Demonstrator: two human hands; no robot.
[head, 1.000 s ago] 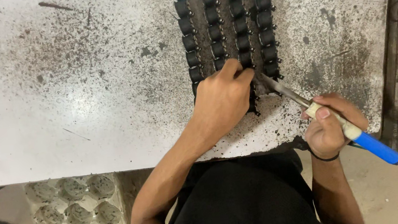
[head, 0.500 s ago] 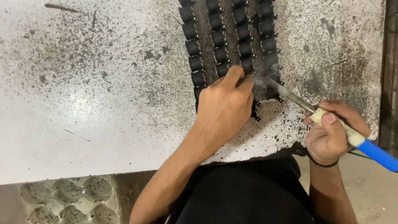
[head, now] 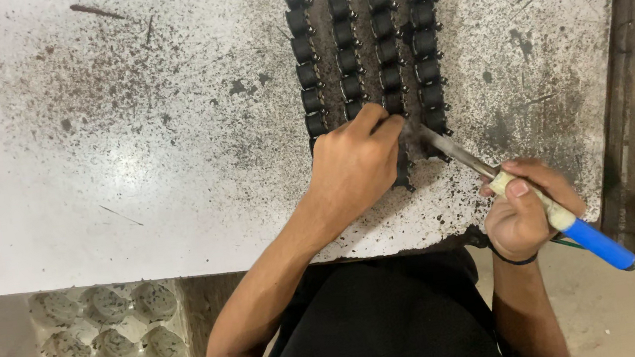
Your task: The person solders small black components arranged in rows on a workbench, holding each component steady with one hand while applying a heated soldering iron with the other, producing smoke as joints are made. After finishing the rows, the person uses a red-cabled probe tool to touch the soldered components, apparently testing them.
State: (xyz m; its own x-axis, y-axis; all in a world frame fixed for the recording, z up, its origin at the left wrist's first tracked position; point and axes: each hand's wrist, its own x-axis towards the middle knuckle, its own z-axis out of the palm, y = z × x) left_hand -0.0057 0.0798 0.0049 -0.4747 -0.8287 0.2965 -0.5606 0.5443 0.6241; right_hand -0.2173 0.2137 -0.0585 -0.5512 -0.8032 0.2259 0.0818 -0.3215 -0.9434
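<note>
left hand: my left hand [head: 353, 170] lies flat over the near end of the black coil bobbins [head: 365, 43], fingers together, pressing on the lowest ones; can't tell whether any is pinched.
right hand: my right hand [head: 527, 209] is wrapped tight round the soldering iron [head: 547, 207], cream grip and blue end.
iron tip: reaches the near end of the right-hand rows, just beside my left fingertips; exact contact point too small to make out.
hidden: lowest bobbins of the left and middle rows under my palm; top row clipped by the frame edge.
worktop: white bench [head: 128, 145], speckled black.
below bench: grey egg tray [head: 112, 349], partly cut off.
change: left hand, iron and bobbins much the same as half a second ago.
</note>
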